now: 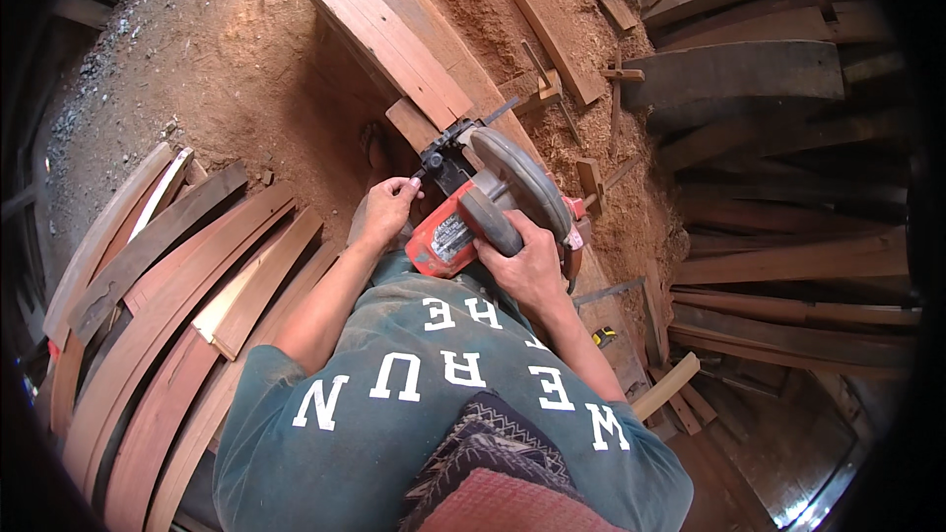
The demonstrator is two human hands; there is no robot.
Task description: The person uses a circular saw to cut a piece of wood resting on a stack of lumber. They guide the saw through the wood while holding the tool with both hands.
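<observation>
A circular saw (pixel 443 239) with a red motor housing and a grey blade guard rests at the near end of a long reddish plank (pixel 379 30). My right hand (pixel 524 261) is wrapped round its dark rear handle. At the left side of the saw's black base, the thumb and fingers of my left hand (pixel 392 202) pinch together on a small dark part. The fingertips partly hide that part. A short wood piece (pixel 412 125) lies beside the plank, just ahead of the base. The blade's cutting edge is hidden.
Curved boards (pixel 187 315) are stacked to my left, and darker planks (pixel 739 89) fill the right side. Sawdust (pixel 626 227) covers the ground right of the workbench. A thin wooden strip (pixel 547 25) lies there. A yellow-and-black tape measure (pixel 603 337) sits by my right forearm.
</observation>
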